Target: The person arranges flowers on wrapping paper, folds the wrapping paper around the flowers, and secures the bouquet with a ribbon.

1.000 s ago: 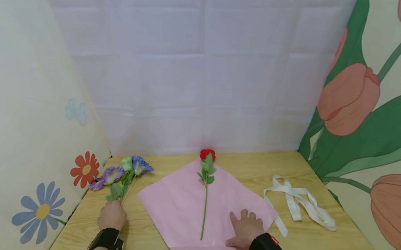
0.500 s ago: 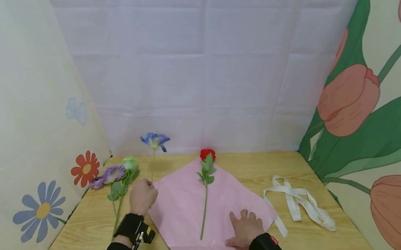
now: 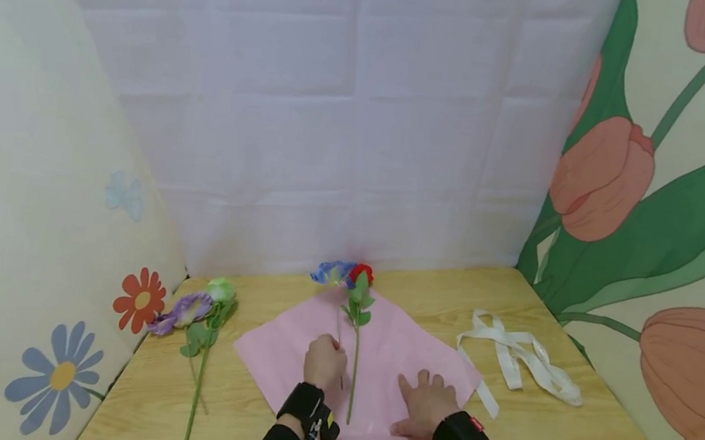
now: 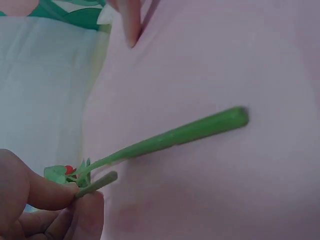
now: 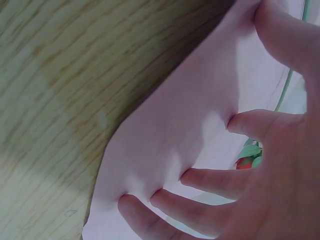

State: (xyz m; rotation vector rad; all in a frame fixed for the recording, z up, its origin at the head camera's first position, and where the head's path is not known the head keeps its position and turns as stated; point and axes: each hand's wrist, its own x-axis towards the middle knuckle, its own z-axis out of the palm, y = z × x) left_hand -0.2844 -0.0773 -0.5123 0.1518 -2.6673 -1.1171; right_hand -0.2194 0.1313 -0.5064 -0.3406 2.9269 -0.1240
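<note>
My left hand pinches the thin stem of a blue flower between thumb and fingers, over the pink wrapping paper. The blue bloom sits just left of a red rose, whose green stem lies down the middle of the sheet. In the left wrist view, the blue flower's stem end sticks out past my fingertips. My right hand rests on the right part of the paper with its fingers spread, and the fingertips press the sheet near its edge.
A purple flower and a pale green flower with a long stem lie on the wooden table at left. A white ribbon lies in loops at right, one end beside the paper. A white sheet hangs behind.
My left hand has taken the blue flower from the pile at left and carried it right, over the paper to beside the rose. My right hand has kept its place on the paper.
</note>
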